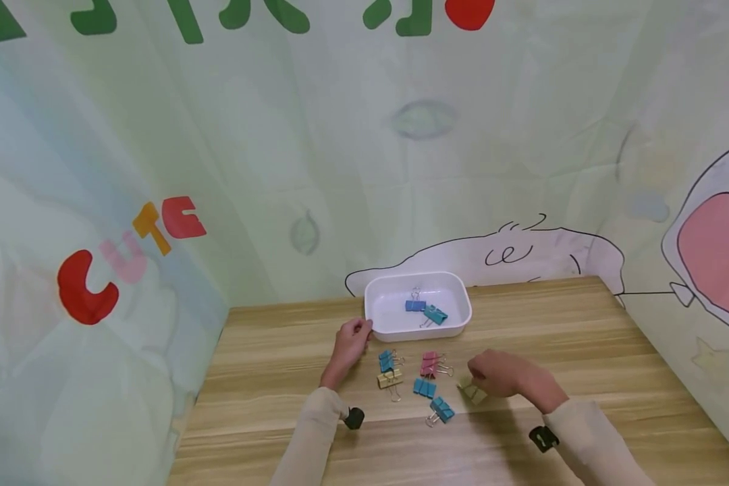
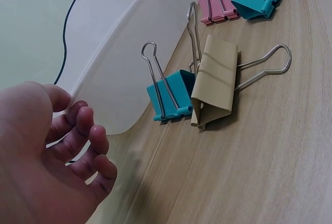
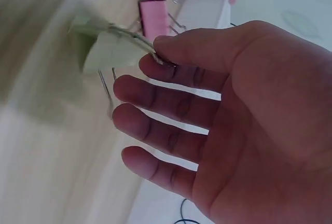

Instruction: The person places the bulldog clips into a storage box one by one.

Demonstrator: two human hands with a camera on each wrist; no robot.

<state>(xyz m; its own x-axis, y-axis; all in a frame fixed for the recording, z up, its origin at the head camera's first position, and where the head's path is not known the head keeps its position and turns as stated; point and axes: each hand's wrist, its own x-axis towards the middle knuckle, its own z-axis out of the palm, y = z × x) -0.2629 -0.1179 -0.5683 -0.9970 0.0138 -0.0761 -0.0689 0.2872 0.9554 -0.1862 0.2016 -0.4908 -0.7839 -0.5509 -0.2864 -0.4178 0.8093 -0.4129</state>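
My right hand [image 1: 504, 374] pinches a wire handle of a pale yellow binder clip [image 3: 116, 52] between thumb and forefinger, at the right of the other clips. The other fingers of that hand stay apart from the clip. At the left corner of a white plastic tray [image 1: 373, 331], my left hand [image 1: 349, 344] pinches the rim with thumb and forefinger. Inside the tray lie a blue binder clip [image 1: 416, 306] and a teal one [image 1: 435, 314]. Nearest the left hand on the table are a teal clip [image 2: 171, 95] and a yellow clip [image 2: 217, 76], touching or nearly so.
In front of the tray lie a pink binder clip [image 1: 429, 365] and two more teal clips, one [image 1: 424, 388] behind the other [image 1: 442, 409]. The wood-grain table [image 1: 267, 378] meets a printed cloth backdrop [image 1: 340, 202] behind and at both sides.
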